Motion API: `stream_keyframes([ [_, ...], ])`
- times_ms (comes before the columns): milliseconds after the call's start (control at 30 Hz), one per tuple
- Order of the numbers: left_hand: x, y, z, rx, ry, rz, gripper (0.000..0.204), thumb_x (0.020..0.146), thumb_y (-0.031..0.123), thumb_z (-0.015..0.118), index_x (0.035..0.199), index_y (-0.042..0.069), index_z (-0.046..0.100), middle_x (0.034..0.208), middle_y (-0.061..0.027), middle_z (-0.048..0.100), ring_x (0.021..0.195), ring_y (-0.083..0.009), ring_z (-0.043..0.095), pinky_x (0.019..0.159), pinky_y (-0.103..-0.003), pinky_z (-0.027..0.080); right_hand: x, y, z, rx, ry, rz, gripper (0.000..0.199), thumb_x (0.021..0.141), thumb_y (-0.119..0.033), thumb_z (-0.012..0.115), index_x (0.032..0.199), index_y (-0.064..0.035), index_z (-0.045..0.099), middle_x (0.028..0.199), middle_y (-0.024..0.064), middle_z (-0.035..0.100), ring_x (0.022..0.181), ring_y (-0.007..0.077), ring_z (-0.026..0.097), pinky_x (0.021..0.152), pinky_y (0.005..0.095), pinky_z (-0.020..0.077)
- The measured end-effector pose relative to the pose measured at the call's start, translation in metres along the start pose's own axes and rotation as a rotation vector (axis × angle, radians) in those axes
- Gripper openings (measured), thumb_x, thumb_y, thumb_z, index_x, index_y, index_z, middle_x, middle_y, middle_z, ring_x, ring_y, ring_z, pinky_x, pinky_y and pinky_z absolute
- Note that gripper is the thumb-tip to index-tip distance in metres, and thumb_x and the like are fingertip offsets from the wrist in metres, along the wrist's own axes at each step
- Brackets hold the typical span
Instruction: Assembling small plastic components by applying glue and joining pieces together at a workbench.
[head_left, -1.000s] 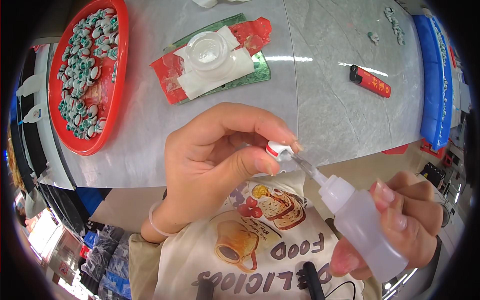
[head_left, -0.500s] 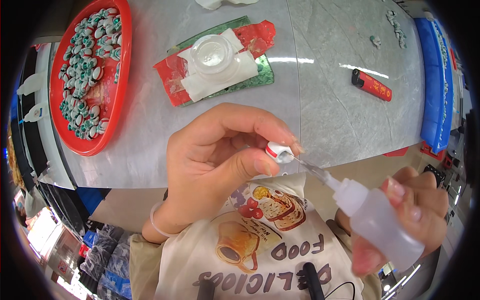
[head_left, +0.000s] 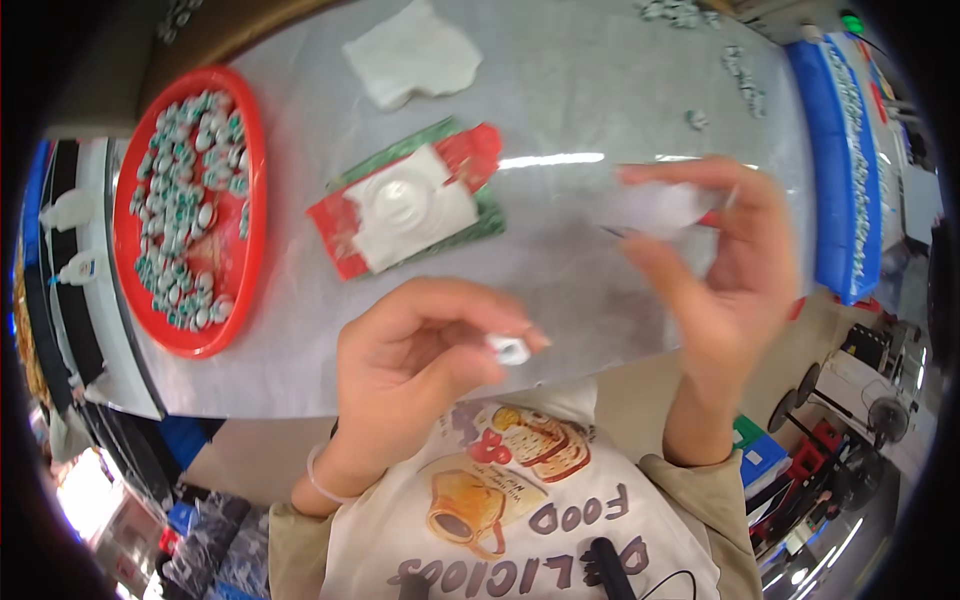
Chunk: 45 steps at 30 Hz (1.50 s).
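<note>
My left hand (head_left: 425, 365), just above the table's near edge, is closed in a pinch on a small white piece (head_left: 510, 350) with a dark hole in its end. Over the right half of the table, my right hand (head_left: 725, 270) has thumb and fingers around a translucent white squeeze bottle (head_left: 655, 207), blurred by motion. A bit of red shows behind that hand. Beyond my left hand, a small clear round dish (head_left: 400, 200) sits on white tissue (head_left: 440, 222) over a red-and-green pad (head_left: 345, 250).
At the left, a red oval tray (head_left: 257, 200) holds many small white-and-green figures (head_left: 185, 190). A crumpled white tissue (head_left: 412, 55) lies at the back. More small figures (head_left: 743, 80) lie at the back right, near a blue bin (head_left: 828, 170) along the right edge.
My right hand has drawn the squeeze bottle's tip out of the white piece and carried the bottle away over the table. My left hand still pinches the piece. The view has shifted.
</note>
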<state>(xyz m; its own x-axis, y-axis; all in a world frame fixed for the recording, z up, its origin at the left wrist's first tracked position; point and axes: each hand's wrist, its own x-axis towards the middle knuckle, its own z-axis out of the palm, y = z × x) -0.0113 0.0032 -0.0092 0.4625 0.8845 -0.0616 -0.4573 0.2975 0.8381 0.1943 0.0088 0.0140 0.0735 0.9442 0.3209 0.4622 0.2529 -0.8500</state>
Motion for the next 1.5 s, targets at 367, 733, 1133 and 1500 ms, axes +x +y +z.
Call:
stream_keyframes([
  [367, 0.002, 0.004, 0.007, 0.039, 0.01, -0.049, 0.021, 0.078, 0.009, 0.062, 0.093, -0.003, 0.052, 0.089, -0.0109, 0.056, 0.083, -0.0193, 0.057, 0.074, -0.03, 0.045, 0.046, 0.029, -0.056, -0.349, 0.025, -0.015, 0.026, 0.064, 0.01, 0.057, 0.088, 0.0004, 0.06, 0.088, 0.0073, 0.06, 0.071, 0.0151, 0.056, 0.066, 0.0232, 0.0447],
  [733, 0.002, 0.005, 0.003, 0.022, -0.021, -0.057, 0.02, 0.078, 0.005, 0.06, 0.094, -0.003, 0.052, 0.091, -0.0111, 0.056, 0.085, -0.0196, 0.057, 0.074, -0.03, 0.045, 0.034, 0.022, -0.055, -0.111, -0.026, -0.032, 0.014, 0.068, 0.007, 0.059, 0.081, 0.0023, 0.061, 0.078, 0.0065, 0.056, 0.063, 0.0113, 0.052, 0.052, 0.0216, 0.0405],
  [1133, 0.0, 0.003, 0.001, -0.008, -0.047, -0.055, 0.02, 0.078, 0.001, 0.059, 0.096, -0.005, 0.051, 0.092, -0.0118, 0.056, 0.086, -0.0204, 0.057, 0.076, -0.03, 0.045, -0.02, 0.011, -0.035, 0.69, -0.096, 0.32, 0.027, 0.076, -0.019, 0.066, 0.085, 0.0048, 0.057, 0.072, 0.0123, 0.057, 0.048, 0.0091, 0.05, 0.038, 0.0178, 0.0379],
  [1500, 0.0, 0.0, 0.0, -0.051, -0.071, 0.001, 0.023, 0.077, 0.003, 0.061, 0.096, -0.004, 0.052, 0.094, -0.0118, 0.056, 0.088, -0.0202, 0.057, 0.074, -0.028, 0.045, -0.029, -0.008, -0.007, 0.78, -0.023, 0.288, 0.019, 0.074, -0.007, 0.064, 0.085, 0.0072, 0.058, 0.082, 0.0182, 0.056, 0.061, 0.017, 0.06, 0.047, 0.0212, 0.0508],
])
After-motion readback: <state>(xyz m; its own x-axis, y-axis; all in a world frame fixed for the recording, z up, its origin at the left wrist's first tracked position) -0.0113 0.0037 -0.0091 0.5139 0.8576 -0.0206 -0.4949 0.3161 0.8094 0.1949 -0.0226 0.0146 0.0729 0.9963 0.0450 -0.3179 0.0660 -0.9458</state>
